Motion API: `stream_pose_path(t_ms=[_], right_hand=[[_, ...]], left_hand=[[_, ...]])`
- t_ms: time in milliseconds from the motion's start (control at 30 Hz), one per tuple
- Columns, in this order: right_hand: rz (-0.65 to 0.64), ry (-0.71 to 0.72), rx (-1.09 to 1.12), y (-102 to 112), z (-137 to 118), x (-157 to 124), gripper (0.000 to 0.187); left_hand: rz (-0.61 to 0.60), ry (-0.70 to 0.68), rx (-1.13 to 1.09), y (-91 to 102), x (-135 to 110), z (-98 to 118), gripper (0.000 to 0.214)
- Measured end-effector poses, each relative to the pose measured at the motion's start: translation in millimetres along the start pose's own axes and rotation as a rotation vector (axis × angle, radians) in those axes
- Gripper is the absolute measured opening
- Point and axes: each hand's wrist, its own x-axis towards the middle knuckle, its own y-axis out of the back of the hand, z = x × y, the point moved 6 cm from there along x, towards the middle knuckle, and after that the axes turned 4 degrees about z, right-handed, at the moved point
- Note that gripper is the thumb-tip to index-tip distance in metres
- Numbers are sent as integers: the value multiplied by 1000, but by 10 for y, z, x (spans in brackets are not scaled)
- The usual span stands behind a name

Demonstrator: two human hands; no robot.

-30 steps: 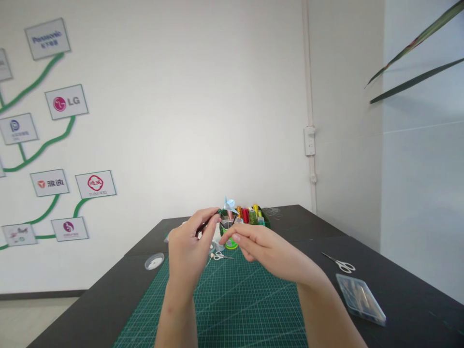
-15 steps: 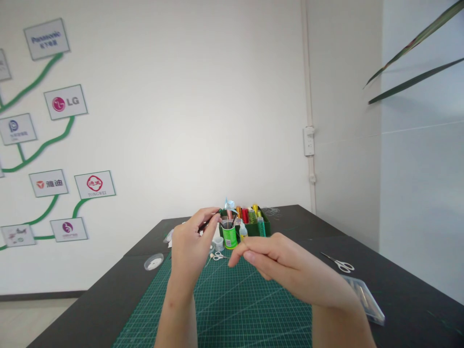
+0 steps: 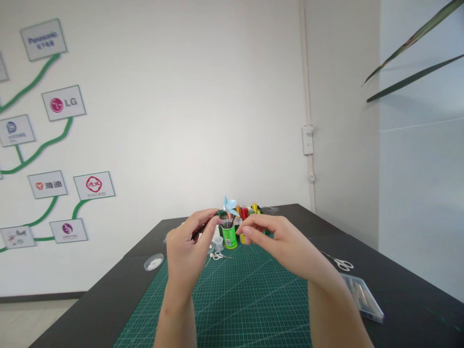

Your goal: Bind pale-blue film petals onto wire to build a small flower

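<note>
Above the green cutting mat (image 3: 246,295), my left hand (image 3: 190,241) is closed in a pinch round a thin dark rod (image 3: 199,232). A dark green bit shows at the rod's upper end, by my fingertips. My right hand (image 3: 266,234) is raised opposite, its thumb and index finger pressed together. Whatever it pinches, if anything, is too small to make out. A pale blue flower-like piece (image 3: 229,206) shows just above and between the hands. Behind them stands a bright green can (image 3: 229,237) with dark-handled tools in it; I cannot tell whether the blue piece is attached to it.
Small white-handled scissors (image 3: 218,255) lie on the mat near white jars (image 3: 219,242). Coloured thread spools (image 3: 245,212) stand at the back. At left is a round clear dish (image 3: 154,262); at right, larger scissors (image 3: 342,263) and a clear plastic case (image 3: 364,298).
My right hand has moved up and slightly left, closer to my left hand, and now covers much of the glue bottle and spools. My left hand keeps the rod and has shifted slightly left.
</note>
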Motion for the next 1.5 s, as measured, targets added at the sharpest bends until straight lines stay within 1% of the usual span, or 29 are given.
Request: stream_pose_path(t_ms=[167,267,367,500,667,900,1133,1200,1267,1400,1500], right_hand=[[68,-4,7,20,76,44,24],[84,-13,43,-10,86,63,20],[63,-19,72,-93,75,89,21],[12,27,111,-223,44,136,17],[10,19,144,-257,96,182,18],[-10,-44,-5,-187,211,198,15],[-14,-100,-177,-166,450,302,17],[-44,-121,-240,-182,553,331,16],[-100,-133,-279,-207,652,337,17],[-258,-153,-316,-254,808,281,19],[-372,-173,-367,-281,870,223,25]], left_hand=[[-2,2,-9,1,-7,4,15],[-6,1,-4,-8,-11,4,15],[-12,-4,1,-17,-12,7,15],[-14,9,-7,-22,-10,3,16],[-16,34,-29,-29,-7,-10,16],[29,52,-12,1,-5,-18,16],[46,63,-14,18,-7,-37,16],[48,68,-17,18,-8,-50,17],[49,75,-18,19,-9,-63,17],[20,83,-30,-2,-7,-73,17],[21,76,-40,-8,-5,-64,17]])
